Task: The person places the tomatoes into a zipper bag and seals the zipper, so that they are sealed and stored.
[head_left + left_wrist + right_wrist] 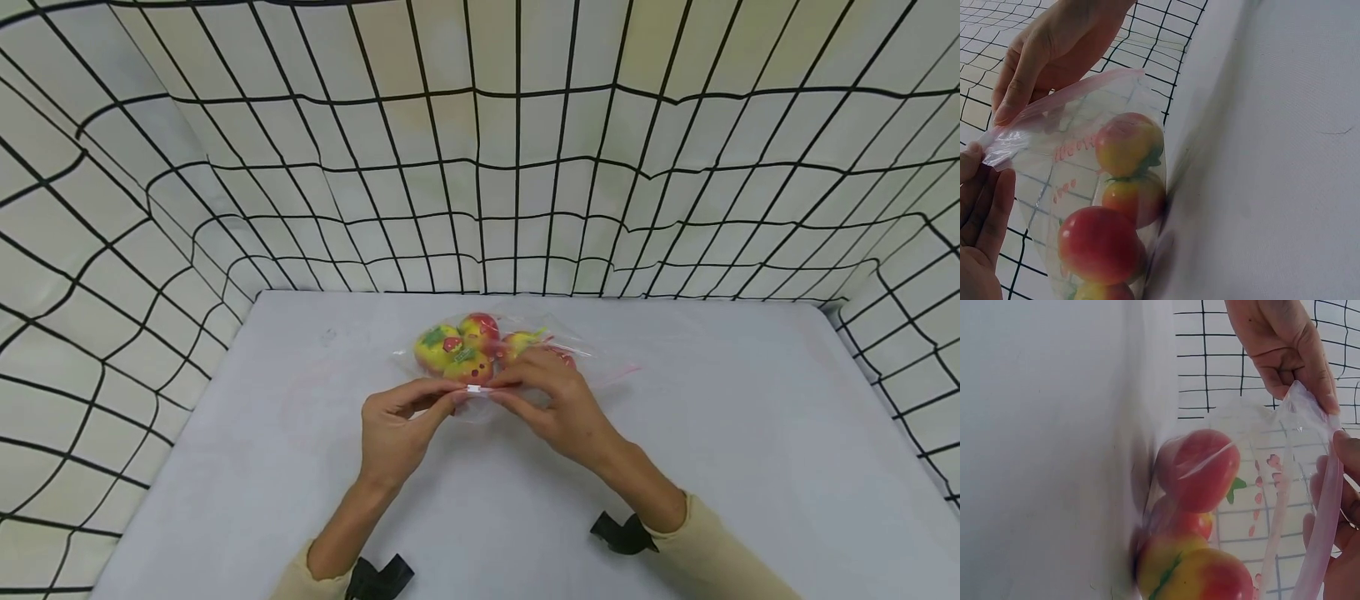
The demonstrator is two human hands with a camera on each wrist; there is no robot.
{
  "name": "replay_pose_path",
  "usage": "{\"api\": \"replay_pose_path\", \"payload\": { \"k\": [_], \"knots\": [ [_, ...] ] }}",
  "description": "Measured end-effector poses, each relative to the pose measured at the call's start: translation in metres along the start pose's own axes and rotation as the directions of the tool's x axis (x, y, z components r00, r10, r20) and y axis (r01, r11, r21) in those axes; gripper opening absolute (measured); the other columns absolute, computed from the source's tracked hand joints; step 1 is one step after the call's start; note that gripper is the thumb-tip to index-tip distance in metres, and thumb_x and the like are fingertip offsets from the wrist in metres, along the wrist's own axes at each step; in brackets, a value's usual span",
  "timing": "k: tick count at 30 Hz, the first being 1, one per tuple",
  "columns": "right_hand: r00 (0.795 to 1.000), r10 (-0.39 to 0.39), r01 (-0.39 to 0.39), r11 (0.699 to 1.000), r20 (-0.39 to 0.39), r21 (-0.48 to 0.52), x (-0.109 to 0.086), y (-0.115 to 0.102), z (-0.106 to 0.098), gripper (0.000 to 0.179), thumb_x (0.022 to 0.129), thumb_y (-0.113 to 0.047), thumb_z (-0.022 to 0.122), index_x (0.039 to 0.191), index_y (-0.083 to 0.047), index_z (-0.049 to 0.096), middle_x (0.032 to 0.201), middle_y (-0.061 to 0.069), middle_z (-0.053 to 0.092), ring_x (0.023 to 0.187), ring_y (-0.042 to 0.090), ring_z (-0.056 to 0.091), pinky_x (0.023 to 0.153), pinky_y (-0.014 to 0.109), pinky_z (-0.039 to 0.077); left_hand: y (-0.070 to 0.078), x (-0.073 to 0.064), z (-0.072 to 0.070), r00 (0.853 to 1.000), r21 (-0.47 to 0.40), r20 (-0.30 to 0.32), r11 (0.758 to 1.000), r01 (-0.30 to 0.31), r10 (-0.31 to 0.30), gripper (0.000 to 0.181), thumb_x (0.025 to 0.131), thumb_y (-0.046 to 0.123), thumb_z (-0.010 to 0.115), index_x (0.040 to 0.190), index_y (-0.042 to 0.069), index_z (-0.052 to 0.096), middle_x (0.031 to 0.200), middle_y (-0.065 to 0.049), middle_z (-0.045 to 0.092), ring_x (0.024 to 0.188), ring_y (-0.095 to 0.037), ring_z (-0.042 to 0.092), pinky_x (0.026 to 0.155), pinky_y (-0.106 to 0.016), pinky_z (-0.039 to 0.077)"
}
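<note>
A clear plastic zip bag [558, 327] with pink lettering holds several round red-and-yellow fruits [480, 331] with green leaf marks. Along its mouth runs a pink zip strip [1325, 531]. My left hand [395, 429] pinches this edge between thumb and fingers, left of a small white slider [474, 388]. Just right of the slider, my right hand [561, 410] pinches the same edge, its thumb and fingertips close to the left hand's. In the left wrist view, the fruits [1100, 244] sit low in the bag, below the raised mouth.
A white-covered table [300, 467] carries the bag near its far side. Black grid netting [517, 192] over pale sheeting rises behind and on both sides. Dark wrist mounts [621, 533] sit by both beige sleeves [720, 550].
</note>
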State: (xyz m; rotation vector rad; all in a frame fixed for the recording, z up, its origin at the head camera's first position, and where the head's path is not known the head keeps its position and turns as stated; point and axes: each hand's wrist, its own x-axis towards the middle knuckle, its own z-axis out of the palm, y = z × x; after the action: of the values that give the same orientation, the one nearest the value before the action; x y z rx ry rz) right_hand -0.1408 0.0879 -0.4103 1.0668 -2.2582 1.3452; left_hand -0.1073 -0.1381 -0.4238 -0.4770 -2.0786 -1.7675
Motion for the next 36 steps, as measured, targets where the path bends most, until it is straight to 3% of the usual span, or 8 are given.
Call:
{"api": "replay_pose_path", "payload": {
  "k": [16, 29, 36],
  "knots": [
    [0.999, 0.037, -0.037, 0.999, 0.001, 0.003, 0.0006, -0.0057, 0.0087, 0.024, 0.086, -0.011, 0.084, 0.109, -0.013, 0.080, 0.101, -0.001, 0.075, 0.095, 0.012, 0.065, 0.086, 0.026, 0.058, -0.0004, -0.0021, -0.0011, 0.999, 0.012, 0.039, 1.000, 0.003, -0.003, 0.017, 0.086, -0.004, 0.079, 0.102, 0.002, 0.080, 0.094, -0.014, 0.080, 0.081, -0.005, 0.075, 0.076, -0.023, 0.063],
    [1.000, -0.002, 0.003, 1.000, 0.008, -0.009, 0.0011, -0.0061, 0.0071, 0.025, 0.082, -0.008, 0.087, 0.105, -0.012, 0.082, 0.104, -0.001, 0.079, 0.103, 0.015, 0.068, 0.094, 0.031, 0.058, -0.0028, -0.0016, -0.0018, 0.994, -0.001, 0.092, 0.998, -0.058, 0.058, 0.019, 0.086, -0.007, 0.077, 0.101, 0.003, 0.079, 0.093, -0.013, 0.079, 0.079, -0.008, 0.073, 0.077, -0.023, 0.063],
    [1.000, -0.027, 0.027, 0.999, 0.013, 0.022, -0.0014, -0.0001, 0.0043, 0.026, 0.083, -0.007, 0.086, 0.109, -0.008, 0.082, 0.102, 0.000, 0.077, 0.095, 0.014, 0.065, 0.082, 0.023, 0.058, -0.0057, -0.0013, -0.0005, 0.992, 0.012, 0.095, 0.997, -0.080, 0.078, 0.018, 0.087, -0.007, 0.077, 0.102, 0.004, 0.079, 0.093, -0.012, 0.078, 0.078, -0.010, 0.073, 0.077, -0.022, 0.063]
  ]
}}
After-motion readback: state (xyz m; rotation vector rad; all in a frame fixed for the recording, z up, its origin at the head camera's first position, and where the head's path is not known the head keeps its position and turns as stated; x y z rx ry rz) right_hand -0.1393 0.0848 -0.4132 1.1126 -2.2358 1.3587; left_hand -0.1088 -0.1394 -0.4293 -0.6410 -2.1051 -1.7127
